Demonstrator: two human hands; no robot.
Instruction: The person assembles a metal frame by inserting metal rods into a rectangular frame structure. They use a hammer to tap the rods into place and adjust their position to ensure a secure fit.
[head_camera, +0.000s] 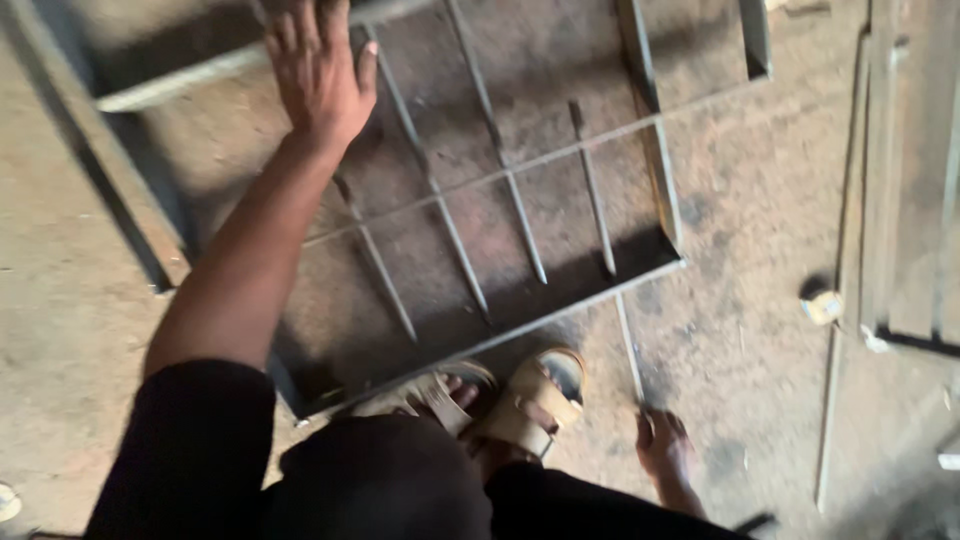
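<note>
left arm: stretched far forward, bare below a short black sleeve
left hand (318, 72): palm down, fingers together and extended, thumb apart to the right
right arm: low at the side, mostly hidden
right hand (662, 445): down near the ground, fingers curled; grip unclear in blur

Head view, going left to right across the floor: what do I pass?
Left hand flat on the metal grille frame → sandalled feet → right hand gripping a thin rod → small pale roll → upright metal frame.
</note>
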